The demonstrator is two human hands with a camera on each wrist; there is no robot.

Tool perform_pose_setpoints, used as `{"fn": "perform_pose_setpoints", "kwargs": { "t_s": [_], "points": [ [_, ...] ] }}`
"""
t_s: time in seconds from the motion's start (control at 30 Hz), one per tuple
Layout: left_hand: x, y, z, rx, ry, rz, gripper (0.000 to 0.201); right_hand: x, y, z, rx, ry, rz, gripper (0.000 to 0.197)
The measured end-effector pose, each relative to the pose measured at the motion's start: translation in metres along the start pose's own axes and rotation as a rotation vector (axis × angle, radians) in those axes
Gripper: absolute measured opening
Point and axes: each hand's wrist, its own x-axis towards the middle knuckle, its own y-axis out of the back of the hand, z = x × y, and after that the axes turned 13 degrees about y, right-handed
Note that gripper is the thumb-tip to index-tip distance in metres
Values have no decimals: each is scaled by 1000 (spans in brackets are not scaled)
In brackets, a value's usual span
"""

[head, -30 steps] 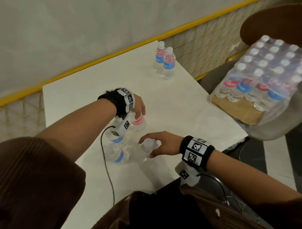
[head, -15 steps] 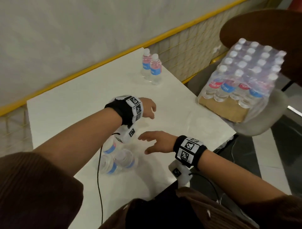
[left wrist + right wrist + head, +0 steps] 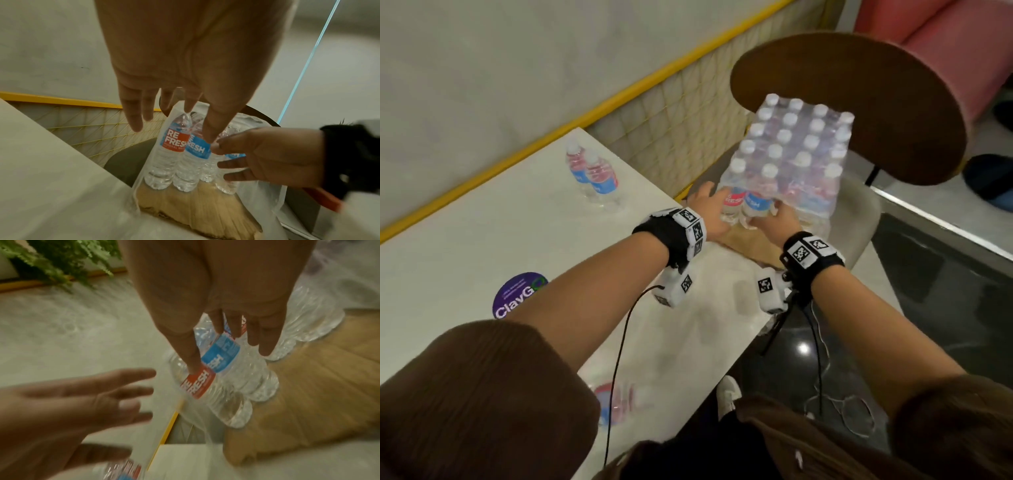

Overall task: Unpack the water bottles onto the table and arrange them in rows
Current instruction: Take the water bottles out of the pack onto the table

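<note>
A shrink-wrapped pack of water bottles (image 3: 791, 154) stands on a cardboard tray (image 3: 750, 241) on a chair beside the table. Its near side is torn open, showing a red-label bottle (image 3: 174, 142) and a blue-label bottle (image 3: 197, 150). My left hand (image 3: 714, 204) reaches to the left of the red-label bottle with fingers straight and spread. My right hand (image 3: 774, 216) is at the blue-label bottle (image 3: 221, 355), thumb and fingers extended on either side and touching the bottles. Two bottles (image 3: 594, 178) stand at the table's far edge. More bottles (image 3: 619, 401) sit near the front edge, partly hidden by my left sleeve.
The white table (image 3: 482, 240) carries a purple round sticker (image 3: 518, 294). The chair has a brown round back (image 3: 859, 96) and a pale seat (image 3: 859, 212). A yellow-railed mesh partition (image 3: 671, 137) runs behind the table. Cables hang from both wrists. A dark floor lies to the right.
Both hands left the bottles near the table's front edge and moved right and forward to the pack on the chair. The view swung right with them.
</note>
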Motion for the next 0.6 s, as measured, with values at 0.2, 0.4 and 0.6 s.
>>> {"fn": "perform_pose_setpoints", "kwargs": {
  "t_s": [0.2, 0.4, 0.6],
  "points": [
    [12, -4, 10, 35, 16, -54, 61, 31, 10, -15, 104, -160, -241, 53],
    [15, -10, 3, 24, -15, -89, 57, 37, 6, 9, 46, -141, -187, 64],
    [19, -15, 5, -180, -98, -103, 82, 28, 11, 18, -50, 5, -157, 64]
  ]
}}
